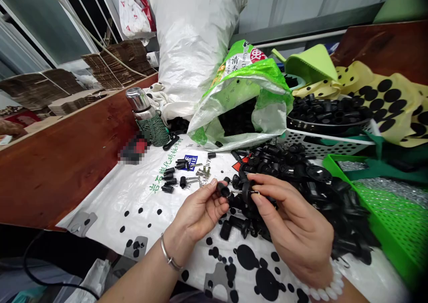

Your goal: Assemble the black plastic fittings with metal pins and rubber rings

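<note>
Between the fingertips of my left hand (203,211) is a small black plastic cap (222,189), its hollow end turned toward the right. My right hand (296,225) pinches a black plastic part with a round flange (246,191), and a thin metal pin shows at it. The two pieces are close together; whether they touch I cannot tell. Behind my left hand lie several small black cylinders (170,178) and some flat metal clips (203,172). A large pile of black plastic parts (317,200) spreads beside and beyond my right hand.
An open green-and-white bag (240,89) holding black parts stands at the back, before a big white sack (197,40). A steel flask (147,116) is at the left, by a wooden board (73,160). Right are a green basket (384,223) and a dish of black caps (329,127).
</note>
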`<state>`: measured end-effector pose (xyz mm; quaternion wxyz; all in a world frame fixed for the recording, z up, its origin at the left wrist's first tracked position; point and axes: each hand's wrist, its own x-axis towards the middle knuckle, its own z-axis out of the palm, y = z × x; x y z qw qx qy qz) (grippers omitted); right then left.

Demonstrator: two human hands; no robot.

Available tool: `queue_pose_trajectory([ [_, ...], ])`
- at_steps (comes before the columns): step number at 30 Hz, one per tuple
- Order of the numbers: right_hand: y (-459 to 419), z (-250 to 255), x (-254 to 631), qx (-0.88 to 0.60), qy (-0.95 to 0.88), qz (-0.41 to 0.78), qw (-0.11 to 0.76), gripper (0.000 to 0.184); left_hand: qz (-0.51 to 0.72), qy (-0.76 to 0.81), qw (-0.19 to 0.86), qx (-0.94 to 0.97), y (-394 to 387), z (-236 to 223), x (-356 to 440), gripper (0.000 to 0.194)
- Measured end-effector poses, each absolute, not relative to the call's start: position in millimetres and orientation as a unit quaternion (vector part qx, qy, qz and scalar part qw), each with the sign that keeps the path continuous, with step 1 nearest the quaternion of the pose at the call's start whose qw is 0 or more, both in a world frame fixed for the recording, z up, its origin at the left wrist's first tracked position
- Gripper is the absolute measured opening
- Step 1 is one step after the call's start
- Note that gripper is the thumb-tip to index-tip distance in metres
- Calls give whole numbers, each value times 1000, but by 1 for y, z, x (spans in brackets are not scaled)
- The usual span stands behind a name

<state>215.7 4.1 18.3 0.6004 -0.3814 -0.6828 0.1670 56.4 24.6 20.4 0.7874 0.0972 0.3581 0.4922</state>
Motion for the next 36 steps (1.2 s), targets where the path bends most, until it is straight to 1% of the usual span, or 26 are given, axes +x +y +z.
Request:
queue_pose_trajectory([
  [8,3,25,219,-354,-758,10,548,29,498,348,790,81,14,29,61,25],
  [13,1,33,219,-327,-784,-33,527,23,491,310,804,128,6,30,61,15],
  [15,0,32,219,-326,-782,-16,531,23,487,299,803,171,4,30,62,12],
  [19,2,25,219,-359,-747,83,553,23,477,317,780,253,3,29,59,20],
  [22,4,24,220,-364,-744,134,545,19,469,331,770,278,4,27,53,21],
  [26,6,27,221,-322,-781,152,512,18,464,331,778,265,3,24,47,22],
  [30,4,26,217,-316,-782,186,504,17,468,320,778,269,-2,18,47,20],
  [34,2,18,212,-336,-756,226,515,20,505,296,773,246,-7,11,50,16],
  [36,1,16,211,-342,-748,228,521,26,505,277,786,226,-9,9,51,16],
])
